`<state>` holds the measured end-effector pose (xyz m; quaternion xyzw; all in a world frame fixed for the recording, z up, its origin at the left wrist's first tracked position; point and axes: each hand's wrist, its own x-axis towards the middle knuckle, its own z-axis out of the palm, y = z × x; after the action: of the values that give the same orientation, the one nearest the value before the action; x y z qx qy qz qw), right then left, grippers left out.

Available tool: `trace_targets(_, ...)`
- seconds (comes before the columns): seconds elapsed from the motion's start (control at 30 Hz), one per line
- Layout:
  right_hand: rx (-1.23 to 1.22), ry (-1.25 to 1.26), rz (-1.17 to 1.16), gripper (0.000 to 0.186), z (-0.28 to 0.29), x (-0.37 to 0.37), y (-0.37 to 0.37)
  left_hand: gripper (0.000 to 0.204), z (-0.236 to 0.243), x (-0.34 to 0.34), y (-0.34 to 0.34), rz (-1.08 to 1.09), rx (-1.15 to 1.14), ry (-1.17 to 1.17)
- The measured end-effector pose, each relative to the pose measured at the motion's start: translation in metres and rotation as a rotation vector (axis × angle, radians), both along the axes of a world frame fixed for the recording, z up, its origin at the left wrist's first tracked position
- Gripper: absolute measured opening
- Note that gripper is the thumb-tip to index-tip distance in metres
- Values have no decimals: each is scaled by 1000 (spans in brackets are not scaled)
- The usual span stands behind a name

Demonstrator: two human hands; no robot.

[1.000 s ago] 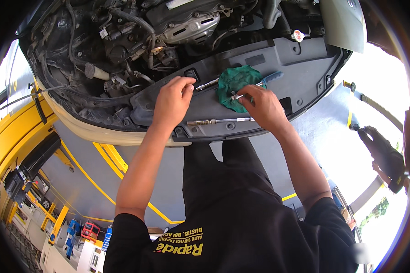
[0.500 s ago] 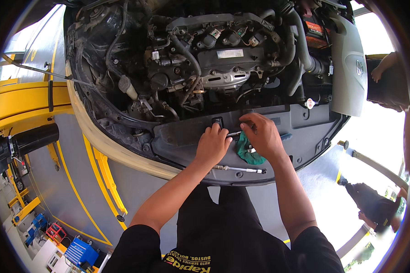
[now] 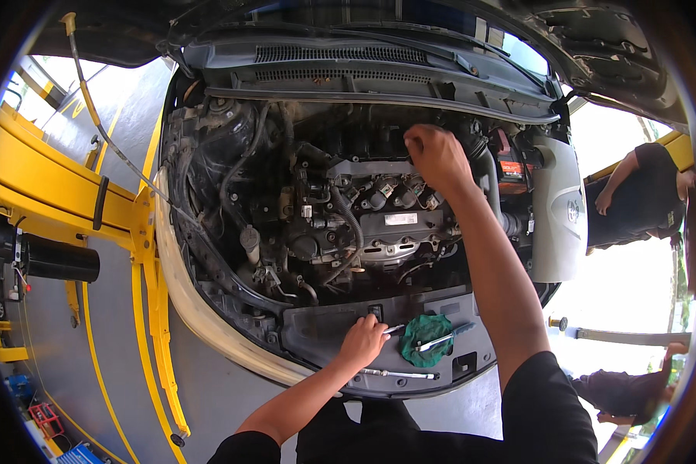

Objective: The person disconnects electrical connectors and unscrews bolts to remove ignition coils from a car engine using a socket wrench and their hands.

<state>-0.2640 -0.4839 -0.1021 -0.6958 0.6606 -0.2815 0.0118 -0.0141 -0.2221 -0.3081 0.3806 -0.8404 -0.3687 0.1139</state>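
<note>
Hands in the open engine bay

The right hand (image 3: pixel 438 157) was curled closed at the back of the engine (image 3: pixel 379 224); what it gripped I could not tell. The left hand (image 3: pixel 363 342) rested on the front panel (image 3: pixel 325 336), fingers closed over a metal tool (image 3: pixel 393 330) beside a green rag (image 3: pixel 427 338). Another person (image 3: pixel 634 197) stood by the right fender.

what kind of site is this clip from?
Most likely a car repair workshop. A car's engine bay stands open under a raised hood, yellow lift rails flank the car, and hand tools with a green rag lie on the front panel beside the left hand.
</note>
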Motion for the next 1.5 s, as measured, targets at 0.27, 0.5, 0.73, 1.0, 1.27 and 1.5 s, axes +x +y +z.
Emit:
trace_targets(0.27, 301, 272, 59, 28, -42, -33, -232, 12, 3, 3, -1, 24, 28, 50)
trace_targets(0.5, 471, 841, 317, 36, -44, -56, -295, 10, -2, 16, -3, 95, 109, 271)
trace_targets(0.73, 202, 121, 166, 28, -17, 7, -207, 18, -3, 40, -15, 173, 334, 396)
trace_targets(1.0, 467, -656, 37, 25, -80, -6, 13, 28, 31, 0, -48, 197, 656, 598)
trace_targets(1.27, 359, -424, 115, 18, -116, 10, 32, 69, 34, -92, -149, 737, 672, 809)
trace_targets(1.5, 199, -114, 263, 25, -139, 6, 33, 76, 16, -113, -171, 756, 595, 741)
